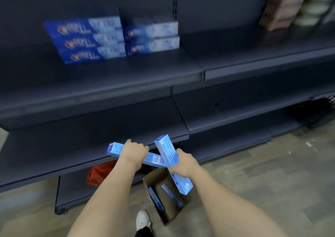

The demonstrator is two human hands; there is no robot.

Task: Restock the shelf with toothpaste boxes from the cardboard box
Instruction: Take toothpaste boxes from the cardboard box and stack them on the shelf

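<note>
Two light-blue toothpaste boxes cross in an X in front of the shelf: long, slim cartons with small print. The left hand has its fingers curled round the left box, which has a QR code near the end that juts past the knuckles toward the other carton. The right hand grips the right box, which stands steeply, one end above the fingers and the other below the wrist. Beneath both hands, the open cardboard box sits on the floor with two darker blue cartons inside. Well beyond the fingertips, blurred stacks of blue boxes rest on the upper shelf. Below the left wrist lies a red bag.
</note>
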